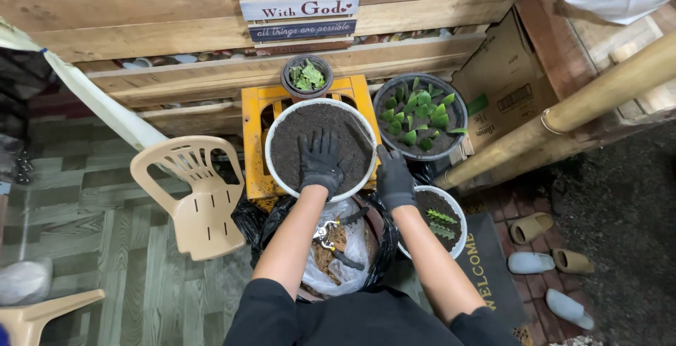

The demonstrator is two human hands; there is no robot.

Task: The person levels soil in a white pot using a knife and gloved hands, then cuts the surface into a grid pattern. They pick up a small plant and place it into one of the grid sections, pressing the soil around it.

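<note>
Wooden wall (176, 29): plank shelving across the top of the frame.
Plastic chair (197, 194): beige, left of centre, on the patterned floor.
Yellow crate (257, 117): centre, under the large pot.
Large white pot (276, 131): centre, filled with dark soil.
Black seedling pot (420, 115): upper right of the large white pot, holding green leaf cuttings.
Small white pot (458, 212): lower right of centre, soil with two green cuttings.
Plastic bag (352, 247): bottom centre, pruning shears (326, 233) lying on it.
Left hand (321, 163): black-gloved, fingers spread, pressed flat on the soil, clasping nothing.
Right hand (394, 179): black-gloved, at the large white pot's right rim; whether it grips the rim cannot be told.
</note>
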